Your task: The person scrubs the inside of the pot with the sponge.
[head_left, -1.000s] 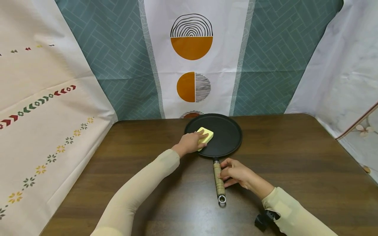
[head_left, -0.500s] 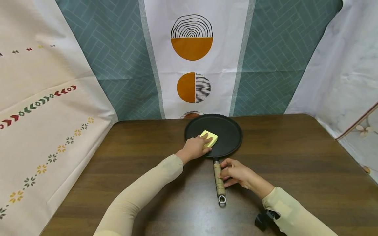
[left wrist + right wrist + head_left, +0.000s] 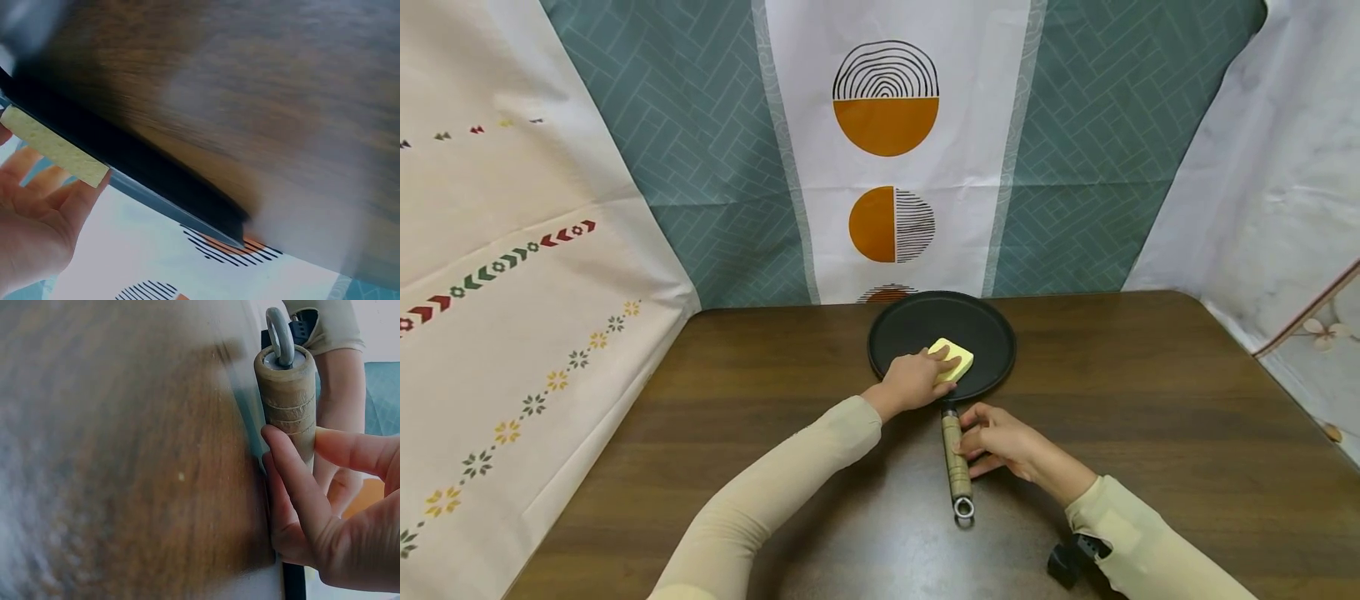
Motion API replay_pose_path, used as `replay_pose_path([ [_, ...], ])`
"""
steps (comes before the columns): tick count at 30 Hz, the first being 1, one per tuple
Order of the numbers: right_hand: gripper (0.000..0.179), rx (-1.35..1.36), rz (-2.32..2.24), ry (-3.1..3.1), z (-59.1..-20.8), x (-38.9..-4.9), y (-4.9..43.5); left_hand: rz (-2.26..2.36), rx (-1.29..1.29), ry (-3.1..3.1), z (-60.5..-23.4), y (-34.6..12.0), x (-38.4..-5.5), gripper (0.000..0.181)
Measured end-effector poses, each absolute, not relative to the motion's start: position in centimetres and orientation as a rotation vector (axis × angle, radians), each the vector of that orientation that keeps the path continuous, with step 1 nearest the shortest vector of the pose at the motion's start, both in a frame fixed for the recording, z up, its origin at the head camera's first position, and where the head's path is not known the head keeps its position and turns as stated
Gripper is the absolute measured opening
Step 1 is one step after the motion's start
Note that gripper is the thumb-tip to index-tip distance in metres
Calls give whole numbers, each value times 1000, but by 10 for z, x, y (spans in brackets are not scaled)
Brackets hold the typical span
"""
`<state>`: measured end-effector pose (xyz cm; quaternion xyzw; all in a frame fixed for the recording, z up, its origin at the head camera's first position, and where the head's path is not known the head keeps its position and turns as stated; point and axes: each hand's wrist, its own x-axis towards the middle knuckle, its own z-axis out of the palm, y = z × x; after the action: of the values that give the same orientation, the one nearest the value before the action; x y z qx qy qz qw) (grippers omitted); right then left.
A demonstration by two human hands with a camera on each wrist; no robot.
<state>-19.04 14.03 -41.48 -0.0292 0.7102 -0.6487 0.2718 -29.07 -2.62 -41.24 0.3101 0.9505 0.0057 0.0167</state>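
A flat black frying pan (image 3: pixel 925 321) lies near the table's back edge, its wooden handle (image 3: pixel 956 458) pointing toward the front. My left hand (image 3: pixel 913 382) grips a yellow sponge (image 3: pixel 958 367) against the pan's surface, right of its middle and toward the handle side. In the left wrist view the sponge (image 3: pixel 56 147) sits flat on the dark pan, fingers along its sides. My right hand (image 3: pixel 1003 442) holds the handle from the right. The right wrist view shows thumb and fingers pinching the handle (image 3: pixel 284 394) below the metal ring (image 3: pixel 281 336) at its end.
The brown wooden table (image 3: pixel 775 358) carries the pan. A patterned cloth (image 3: pixel 715 167) hangs right behind the table's back edge, with light cloths at left (image 3: pixel 512 333) and right (image 3: pixel 1262 208). A black wrist device (image 3: pixel 1075 558) hangs under the right sleeve.
My left hand has slid the sponge to the right and a little nearer across the pan. The right hand and the pan have stayed in place.
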Motion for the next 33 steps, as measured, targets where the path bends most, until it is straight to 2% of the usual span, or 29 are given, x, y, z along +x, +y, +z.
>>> replay_pose_path([
  [15,43,-91,-1739,1894,-413,-191,142,37,1251,2765,-409,-6,-307,50],
  [33,47,-96,-1752,1881,-413,-189,141,79,1183,2764,-409,4,-332,52],
])
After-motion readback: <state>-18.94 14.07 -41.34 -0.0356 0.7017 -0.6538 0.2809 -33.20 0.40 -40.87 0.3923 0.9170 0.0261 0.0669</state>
